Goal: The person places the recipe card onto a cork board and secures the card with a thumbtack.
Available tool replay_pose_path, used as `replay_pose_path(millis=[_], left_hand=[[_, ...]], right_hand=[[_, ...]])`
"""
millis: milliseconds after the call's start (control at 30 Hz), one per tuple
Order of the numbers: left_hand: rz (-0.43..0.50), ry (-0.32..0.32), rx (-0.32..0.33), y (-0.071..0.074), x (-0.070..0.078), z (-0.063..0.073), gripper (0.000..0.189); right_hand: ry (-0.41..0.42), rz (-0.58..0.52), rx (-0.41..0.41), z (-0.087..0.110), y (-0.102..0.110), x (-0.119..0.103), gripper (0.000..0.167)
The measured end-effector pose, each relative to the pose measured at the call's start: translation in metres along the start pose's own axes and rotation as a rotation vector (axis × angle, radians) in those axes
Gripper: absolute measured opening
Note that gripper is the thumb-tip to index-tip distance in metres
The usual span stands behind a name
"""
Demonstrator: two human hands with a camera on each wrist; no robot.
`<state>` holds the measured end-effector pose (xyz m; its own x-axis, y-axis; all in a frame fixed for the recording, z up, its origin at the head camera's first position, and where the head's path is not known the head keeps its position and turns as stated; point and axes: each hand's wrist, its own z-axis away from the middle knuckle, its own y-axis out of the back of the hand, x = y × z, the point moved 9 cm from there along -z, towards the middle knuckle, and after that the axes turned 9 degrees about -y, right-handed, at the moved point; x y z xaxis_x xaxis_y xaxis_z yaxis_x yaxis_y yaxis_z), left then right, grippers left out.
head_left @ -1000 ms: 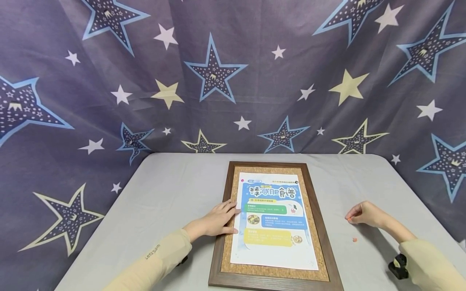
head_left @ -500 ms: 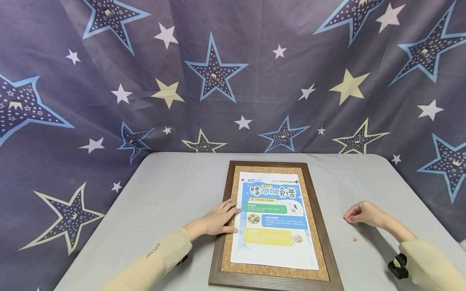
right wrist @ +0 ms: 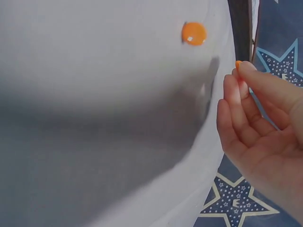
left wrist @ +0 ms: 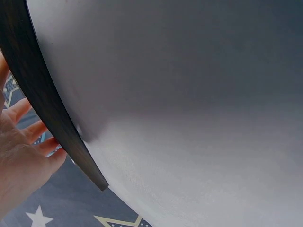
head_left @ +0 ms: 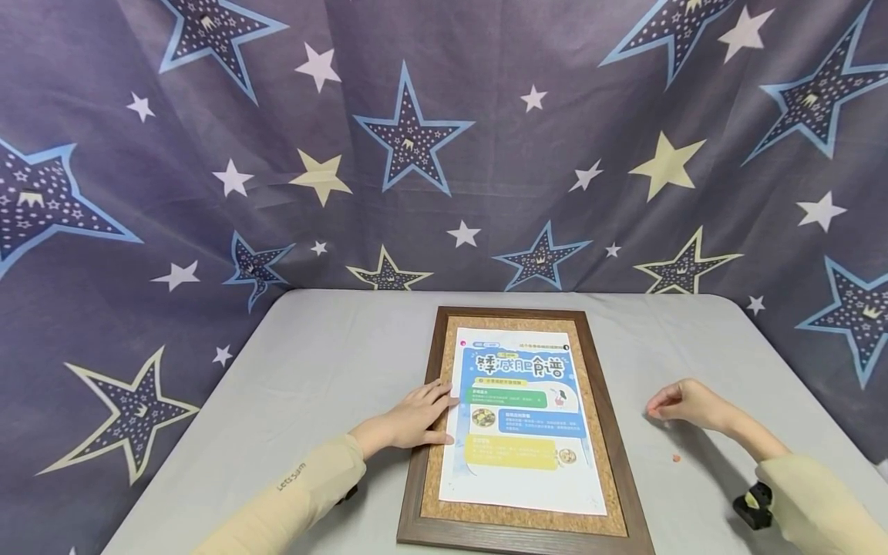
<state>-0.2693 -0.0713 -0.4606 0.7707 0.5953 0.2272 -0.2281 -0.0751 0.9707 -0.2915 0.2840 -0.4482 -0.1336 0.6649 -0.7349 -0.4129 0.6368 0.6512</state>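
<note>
A cork board [head_left: 433, 493] in a dark wooden frame lies on the table with a printed paper sheet [head_left: 513, 489] on it. My left hand [head_left: 419, 416] rests across the frame's left side, its fingertips on the sheet's left edge. A pink thumbtack [head_left: 462, 343] sits in the sheet's top left corner and a black thumbtack [head_left: 565, 348] in its top right. Right of the board, my right hand [head_left: 687, 402] pinches an orange thumbtack [right wrist: 238, 65] between thumb and fingertips, above the table. Another orange thumbtack [head_left: 676, 458] lies on the cloth below that hand.
A pale grey cloth [head_left: 333, 347] covers the table. Behind it and along the sides hangs a dark curtain [head_left: 444, 231] printed with stars. A black wrist device [head_left: 755, 505] sits at the right sleeve.
My right hand has shifted slightly left, toward the board, with the orange thumbtack in its fingers. The left hand, the board and the loose thumbtack have stayed in place.
</note>
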Motion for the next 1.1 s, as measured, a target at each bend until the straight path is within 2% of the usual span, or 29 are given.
replay_pose_path(millis=[300, 867, 1100], left_hand=[[0.009, 0.008, -0.007, 0.001, 0.001, 0.001, 0.063], [0.009, 0.006, -0.006, 0.000, 0.000, 0.001, 0.063], [0.003, -0.001, 0.003, 0.000, 0.000, 0.000, 0.063]], right_hand=[[-0.008, -0.061, -0.048, -0.003, -0.012, -0.017, 0.017], [0.026, -0.037, -0.050, -0.016, -0.037, -0.051, 0.017], [0.010, -0.100, -0.090, -0.024, -0.051, -0.062, 0.015]])
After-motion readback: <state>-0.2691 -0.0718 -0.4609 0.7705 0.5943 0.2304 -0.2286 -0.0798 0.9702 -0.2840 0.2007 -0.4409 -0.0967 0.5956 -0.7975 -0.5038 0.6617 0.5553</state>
